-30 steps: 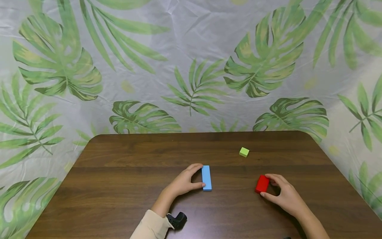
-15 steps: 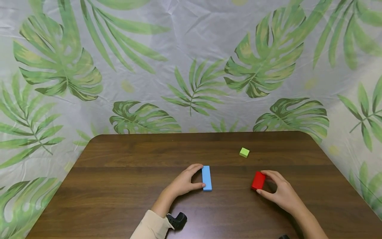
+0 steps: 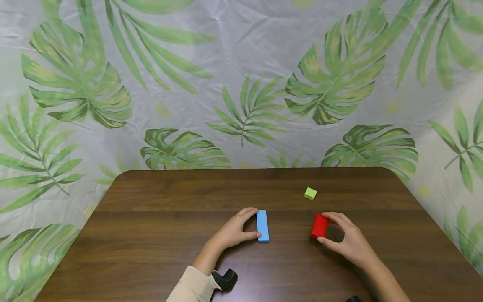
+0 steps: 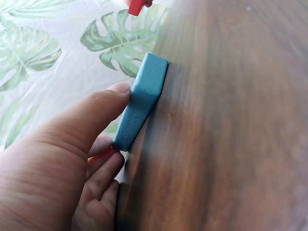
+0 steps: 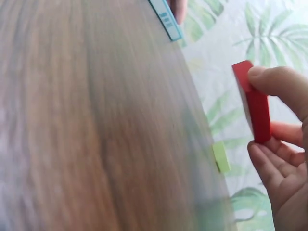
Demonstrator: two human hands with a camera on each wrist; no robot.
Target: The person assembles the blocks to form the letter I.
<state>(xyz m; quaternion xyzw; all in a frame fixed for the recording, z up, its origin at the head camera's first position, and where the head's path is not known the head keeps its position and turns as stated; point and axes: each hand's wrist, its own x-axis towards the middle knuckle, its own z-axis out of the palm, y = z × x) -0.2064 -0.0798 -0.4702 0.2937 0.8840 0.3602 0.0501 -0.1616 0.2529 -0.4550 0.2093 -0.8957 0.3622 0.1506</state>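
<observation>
A long blue block (image 3: 262,225) lies flat on the brown wooden table (image 3: 158,235) near its middle. My left hand (image 3: 235,229) grips the blue block by its two ends between thumb and fingers; the left wrist view shows my thumb on the blue block (image 4: 142,98). To the right, my right hand (image 3: 341,237) pinches a red block (image 3: 319,225) and holds it clear of the table; the right wrist view shows the red block (image 5: 253,102) lifted between thumb and fingers. A small green cube (image 3: 310,193) sits behind the red block, untouched.
A leaf-patterned plastic sheet (image 3: 241,84) hangs behind and around the table. The green cube (image 5: 221,157) also shows in the right wrist view. A black wrist camera mount (image 3: 225,279) sits at my left sleeve.
My right hand has carried the red block leftward toward the blue block and slightly away from me. My left hand and the blue block have stayed in place.
</observation>
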